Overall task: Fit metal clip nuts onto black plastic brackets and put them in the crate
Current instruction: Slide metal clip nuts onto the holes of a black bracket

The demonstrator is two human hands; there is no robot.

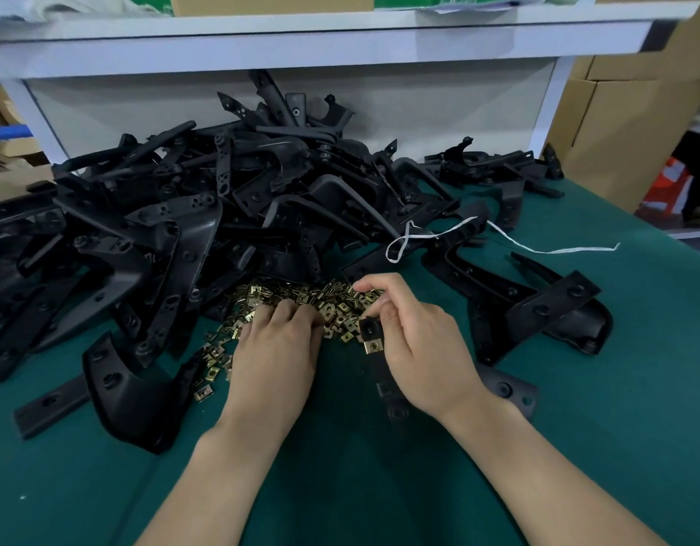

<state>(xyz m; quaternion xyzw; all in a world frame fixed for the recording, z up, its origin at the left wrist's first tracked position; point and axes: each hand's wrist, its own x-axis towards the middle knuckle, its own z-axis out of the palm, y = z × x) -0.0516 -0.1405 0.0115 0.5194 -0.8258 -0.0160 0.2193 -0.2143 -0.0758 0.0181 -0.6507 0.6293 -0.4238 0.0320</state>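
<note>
Right hand (419,348): grips black bracket (381,372), fitted clip nut (372,346) facing up for checking.
Left hand (277,344): fingers curled into nut pile (332,301); can't tell whether one is pinched.
Bracket heap (222,199): close behind on tabletop (379,486).
Crate: unseen.

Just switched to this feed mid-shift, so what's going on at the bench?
A person is working at a green table. The right hand grips a black bracket with one clip nut already on it. The left hand reaches into the pile of loose clip nuts; whether it has one is hidden. A heap of brackets lies behind. No crate is in view.
</note>
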